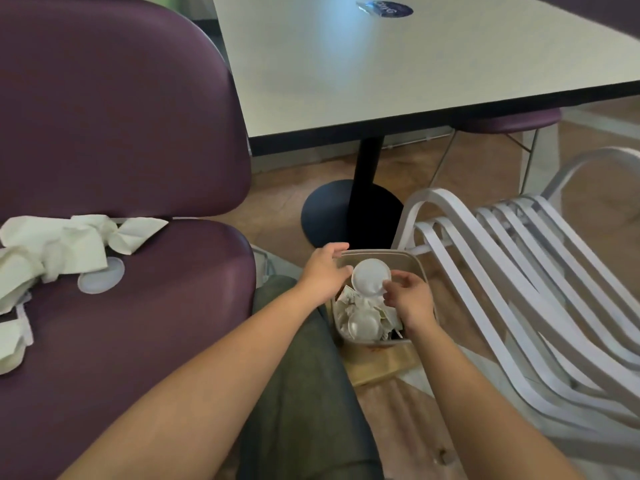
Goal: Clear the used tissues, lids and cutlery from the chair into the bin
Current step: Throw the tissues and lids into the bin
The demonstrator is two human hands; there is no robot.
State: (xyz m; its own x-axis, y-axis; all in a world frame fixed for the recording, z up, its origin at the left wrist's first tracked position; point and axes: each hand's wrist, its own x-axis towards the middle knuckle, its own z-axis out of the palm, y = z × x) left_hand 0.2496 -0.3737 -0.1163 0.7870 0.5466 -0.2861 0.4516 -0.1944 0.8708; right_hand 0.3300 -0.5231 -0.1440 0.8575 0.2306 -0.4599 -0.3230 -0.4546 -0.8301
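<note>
A small beige bin (414, 259) stands on the floor between the purple chair (138, 306) and a white slatted chair. Inside lie crumpled tissues and a clear lid (363, 323). My right hand (408, 299) pinches a round white lid (370, 277) over the bin's mouth. My left hand (327, 268) hovers at the bin's left rim, fingers loosely curved, holding nothing. On the purple seat, crumpled white tissues (62, 247) lie at the left, with a translucent lid (102, 278) partly under them and more paper (12, 344) at the left edge.
A white table (381, 71) on a black pedestal base (346, 213) stands beyond the bin. The white slatted chair (519, 289) is close on the right. My grey-trousered leg (304, 375) lies between the purple chair and the bin. A purple stool sits under the table.
</note>
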